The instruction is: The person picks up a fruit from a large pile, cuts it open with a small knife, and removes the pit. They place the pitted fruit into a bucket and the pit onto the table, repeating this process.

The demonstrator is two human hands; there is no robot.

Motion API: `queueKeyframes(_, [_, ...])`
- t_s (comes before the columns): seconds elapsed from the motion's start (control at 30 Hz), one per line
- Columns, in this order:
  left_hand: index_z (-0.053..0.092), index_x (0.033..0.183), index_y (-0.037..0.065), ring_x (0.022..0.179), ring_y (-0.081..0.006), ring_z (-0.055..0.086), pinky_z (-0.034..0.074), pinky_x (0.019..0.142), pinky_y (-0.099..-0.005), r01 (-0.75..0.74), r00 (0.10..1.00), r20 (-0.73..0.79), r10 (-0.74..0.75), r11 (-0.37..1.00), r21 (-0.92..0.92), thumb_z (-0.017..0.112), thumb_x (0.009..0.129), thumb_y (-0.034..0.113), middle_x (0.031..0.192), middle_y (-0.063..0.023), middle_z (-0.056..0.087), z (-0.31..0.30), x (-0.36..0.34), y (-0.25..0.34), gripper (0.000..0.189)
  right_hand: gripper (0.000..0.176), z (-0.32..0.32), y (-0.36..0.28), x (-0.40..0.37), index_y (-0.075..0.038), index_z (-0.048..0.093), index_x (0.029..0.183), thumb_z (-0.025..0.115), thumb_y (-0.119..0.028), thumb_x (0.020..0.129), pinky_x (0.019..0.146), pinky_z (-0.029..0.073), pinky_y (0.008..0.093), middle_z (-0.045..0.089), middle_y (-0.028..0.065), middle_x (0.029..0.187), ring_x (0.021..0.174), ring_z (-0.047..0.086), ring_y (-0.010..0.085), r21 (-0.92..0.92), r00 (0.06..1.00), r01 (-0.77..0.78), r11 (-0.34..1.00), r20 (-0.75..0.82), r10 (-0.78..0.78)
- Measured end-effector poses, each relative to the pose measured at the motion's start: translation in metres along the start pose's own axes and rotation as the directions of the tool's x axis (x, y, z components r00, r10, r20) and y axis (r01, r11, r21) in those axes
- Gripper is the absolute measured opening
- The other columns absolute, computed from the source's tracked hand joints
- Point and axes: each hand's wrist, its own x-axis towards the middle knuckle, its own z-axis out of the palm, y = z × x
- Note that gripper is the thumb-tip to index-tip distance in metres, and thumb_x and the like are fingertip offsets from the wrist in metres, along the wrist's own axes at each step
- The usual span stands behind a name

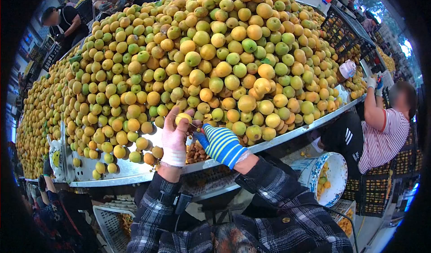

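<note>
Both hands work at the near edge of the worktop, a sheet-metal surface with a raised rim.

1. Heap of fruit: yellow and green, round. It fills the worktop from near to far and rises well above the hands.
2. Other people: one in a striped shirt at the right, gloved hands up at the heap's right edge; one in black at the far left; another at the far end.
3. Bucket: white, below the worktop to the right, with fruit inside.
4. Crate: pale plastic, under the worktop at near left.
5. Brown scraps: a small pile on the worktop, just beyond the two hands.
6. Left hand: white glove, closed on one yellow fruit, held up at the fingertips just in front of the heap.
7. Right hand: blue striped glove, closed narrow with the fingers folded in and the thumb reaching towards the held fruit. A thin sliver shows between them, too small to identify.

Handling, by judgement: the held fruit looks light, smooth-skinned and soft enough to bruise. It is best taken around the middle with fingertips on opposite sides and light pressure. The heap looks loose, so fruit pulled from low down could start others rolling.
</note>
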Motion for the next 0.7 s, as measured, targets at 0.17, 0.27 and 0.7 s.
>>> queueKeyframes(0.17, [0.037,0.133,-0.004,0.085,-0.0243,0.066,0.054,0.077,-0.0331,0.031,0.999,-0.044,-0.026,0.992,0.126,0.065,0.090,0.024,0.109,-0.0202,0.062,0.004,0.000,0.004,0.058,0.040,0.014,0.004,-0.003,0.000,0.060,0.091,0.051,-0.038,0.094,0.061,0.049,0.0505,0.063,0.0236,0.069,0.067,0.063,0.0407,0.089,1.000,0.002,0.996,-0.014,0.000])
queueKeyframes(0.27, [0.039,0.131,-0.005,0.084,-0.0219,0.066,0.054,0.077,-0.0319,-0.045,0.999,-0.013,0.048,0.982,0.181,0.064,0.091,0.024,0.109,-0.0193,0.063,0.007,-0.001,0.007,0.056,0.041,0.022,0.002,-0.007,0.003,0.061,0.092,0.050,-0.037,0.095,0.064,0.049,0.0509,0.063,0.0248,0.072,0.071,0.063,0.0421,0.201,0.999,-0.010,0.979,-0.043,0.019])
queueKeyframes(0.7, [0.033,0.134,-0.003,0.089,-0.0225,0.066,0.053,0.080,-0.0309,-0.171,0.981,0.133,0.140,0.949,0.265,0.052,0.087,-0.002,0.116,-0.0195,0.059,0.010,-0.002,0.010,0.051,0.037,0.038,0.015,-0.013,0.001,0.062,0.090,0.050,-0.034,0.096,0.063,0.046,0.0492,0.062,0.0249,0.075,0.072,0.061,0.0418,0.408,0.988,0.067,0.911,-0.153,-0.004])
